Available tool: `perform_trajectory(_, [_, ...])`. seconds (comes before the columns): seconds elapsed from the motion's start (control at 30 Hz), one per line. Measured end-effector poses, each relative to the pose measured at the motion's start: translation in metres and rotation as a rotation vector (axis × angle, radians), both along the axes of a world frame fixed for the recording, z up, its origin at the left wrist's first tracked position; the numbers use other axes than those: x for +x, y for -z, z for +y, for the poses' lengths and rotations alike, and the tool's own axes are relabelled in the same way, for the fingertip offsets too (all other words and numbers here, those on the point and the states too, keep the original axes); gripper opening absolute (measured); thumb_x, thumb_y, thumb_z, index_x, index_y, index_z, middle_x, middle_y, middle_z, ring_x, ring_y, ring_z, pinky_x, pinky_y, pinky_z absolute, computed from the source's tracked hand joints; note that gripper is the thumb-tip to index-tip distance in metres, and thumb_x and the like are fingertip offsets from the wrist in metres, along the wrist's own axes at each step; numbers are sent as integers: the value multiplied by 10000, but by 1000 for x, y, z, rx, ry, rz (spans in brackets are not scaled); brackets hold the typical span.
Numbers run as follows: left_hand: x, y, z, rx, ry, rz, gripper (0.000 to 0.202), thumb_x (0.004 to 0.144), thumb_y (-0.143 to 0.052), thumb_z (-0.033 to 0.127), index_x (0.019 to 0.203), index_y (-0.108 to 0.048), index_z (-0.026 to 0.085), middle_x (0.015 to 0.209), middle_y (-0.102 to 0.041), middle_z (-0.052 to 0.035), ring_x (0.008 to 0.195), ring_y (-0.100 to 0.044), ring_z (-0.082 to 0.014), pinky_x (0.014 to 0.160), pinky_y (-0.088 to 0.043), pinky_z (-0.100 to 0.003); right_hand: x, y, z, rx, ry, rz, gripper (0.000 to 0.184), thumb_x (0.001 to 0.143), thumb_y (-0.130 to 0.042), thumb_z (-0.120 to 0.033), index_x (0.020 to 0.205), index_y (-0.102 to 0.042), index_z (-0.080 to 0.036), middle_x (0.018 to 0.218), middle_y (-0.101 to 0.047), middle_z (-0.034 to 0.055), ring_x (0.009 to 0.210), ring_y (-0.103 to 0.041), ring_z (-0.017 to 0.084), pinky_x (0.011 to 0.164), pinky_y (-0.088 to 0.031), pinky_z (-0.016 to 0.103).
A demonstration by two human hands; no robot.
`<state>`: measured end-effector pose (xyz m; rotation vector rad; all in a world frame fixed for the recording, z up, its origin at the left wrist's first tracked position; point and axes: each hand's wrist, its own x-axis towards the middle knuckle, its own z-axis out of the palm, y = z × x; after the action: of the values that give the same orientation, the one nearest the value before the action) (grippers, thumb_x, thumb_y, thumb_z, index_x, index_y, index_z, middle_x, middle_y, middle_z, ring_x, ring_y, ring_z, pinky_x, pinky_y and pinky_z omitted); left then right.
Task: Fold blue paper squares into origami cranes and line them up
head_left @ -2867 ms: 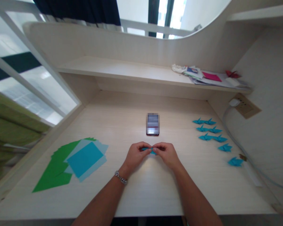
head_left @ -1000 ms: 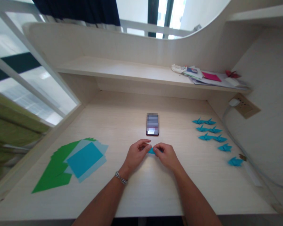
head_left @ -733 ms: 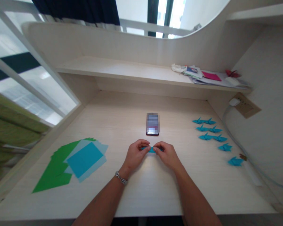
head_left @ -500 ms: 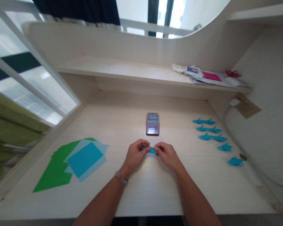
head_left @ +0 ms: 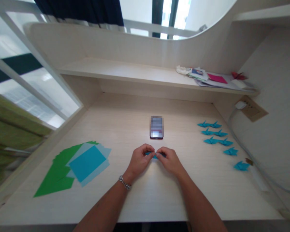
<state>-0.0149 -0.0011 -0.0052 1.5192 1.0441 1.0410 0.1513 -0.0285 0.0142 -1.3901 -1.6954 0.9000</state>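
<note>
A small folded piece of blue paper [head_left: 155, 157] is pinched between my two hands, low over the desk just in front of the phone. My left hand [head_left: 142, 158], with a chain bracelet at the wrist, closes thumb and fingers on the paper's left part. On its right part my right hand [head_left: 168, 158] is closed in a pinch, and the thumbs nearly meet at the middle. Most of the paper is hidden behind my fingers, so its exact folded shape cannot be made out.
A phone [head_left: 156, 127] lies beyond my hands. Blue sheets [head_left: 87, 163] overlap green sheets [head_left: 54, 177] on the left. Several folded blue paper cranes [head_left: 217, 141] stand in rows at right, near a cable [head_left: 245, 148]. A shelf [head_left: 135, 72] holding papers spans the back.
My right hand has shifted slightly left along the blue paper, so my fingertips are closer together and less of its middle shows. The other things stay put.
</note>
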Motion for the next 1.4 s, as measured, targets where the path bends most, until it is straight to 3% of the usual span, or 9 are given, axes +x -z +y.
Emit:
perform_trajectory(0.3, [-3,-3,2,-163,33,-122,338,700,-709,225,982,-532,166,742,-687,-33,658,-631,-147,622,-484,-253,5,8,2,-233,-50,211,179,794,-576,-297,717,-658,-158,620,-607,-3,586,-540,125,577,-409,232])
perform_trajectory(0.47, [-4,-5,6,-197,40,-162,372,723,-691,258,1051,-553,150,742,-696,-51,669,-645,-160,643,-496,-268,8,13,6,-298,-78,281,220,802,-567,-336,720,-664,-156,602,-616,3,568,-562,129,588,-436,244])
perform_trajectory(0.63, [1,-7,9,-307,-87,-360,507,741,-675,359,1172,-502,155,845,-703,-70,774,-673,-187,745,-533,-347,5,18,11,-242,138,382,256,761,-616,-395,753,-675,-145,604,-633,19,550,-570,139,568,-457,258])
perform_trajectory(0.77, [6,-3,8,-329,-104,-328,442,674,-742,344,1030,-572,144,884,-707,-89,788,-675,-191,752,-535,-339,-1,20,13,-185,295,488,300,747,-625,-427,817,-685,-142,651,-661,43,604,-608,164,572,-489,274])
perform_trajectory(0.9, [10,2,5,-229,-17,-236,278,710,-710,330,885,-648,123,881,-709,-95,807,-661,-192,784,-516,-332,-10,18,10,-123,267,447,272,764,-614,-388,846,-702,-144,737,-693,64,661,-628,180,603,-509,289])
perform_trajectory(1.03, [8,6,4,-166,-46,-186,243,748,-671,332,872,-672,123,825,-710,-77,767,-653,-181,753,-515,-317,-16,12,5,-56,221,343,223,783,-601,-334,862,-711,-157,797,-706,68,745,-646,194,702,-519,311])
perform_trajectory(1.17, [6,4,5,-138,-45,-109,236,750,-664,327,872,-690,127,785,-708,-67,705,-641,-173,691,-515,-299,-17,8,3,30,290,292,220,775,-623,-326,909,-703,-171,887,-701,70,803,-644,192,731,-519,303])
perform_trajectory(1.4, [8,-4,2,-38,-58,-47,258,790,-619,307,987,-700,162,968,-712,-72,883,-647,-207,839,-491,-338,-18,8,2,67,358,248,167,774,-610,-281,858,-711,-178,850,-697,54,777,-636,182,687,-511,287])
